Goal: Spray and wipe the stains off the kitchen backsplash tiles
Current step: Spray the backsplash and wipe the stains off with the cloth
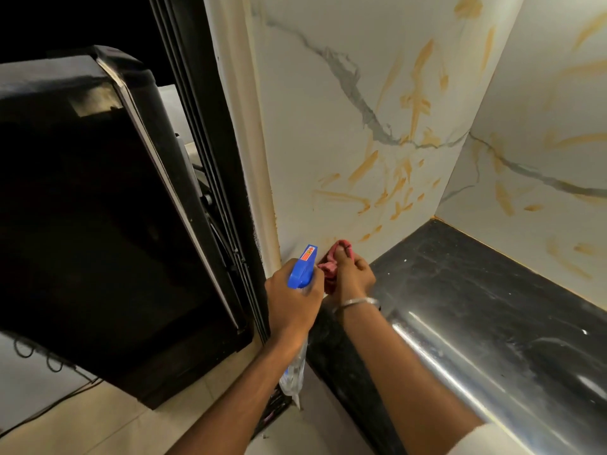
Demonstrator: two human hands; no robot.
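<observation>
Backsplash tiles (328, 126): white, grey-veined, on two walls that meet in a corner. Orange stains (417, 100) streak both, most of them above the hands.

Cloth (328, 269): pink, bunched, pressed to the lowest part of the left wall just above the countertop (460, 290). The right hand (353, 274) holds it with fingers curled round it; a bangle (358, 302) is on the wrist.

Spray bottle (303, 267): blue head and clear body, just beside the cloth. The left hand (292, 300) is wrapped round its neck — whether a finger is on the trigger cannot be told.

Black appliance (82, 208): tilted, left of the wall.

Risks, as judged: the nozzle sits so close to the right hand that a squeeze may wet knuckles rather than tile. A loaded cloth may drag orange across clean tile, and runoff may pool on the countertop.
</observation>
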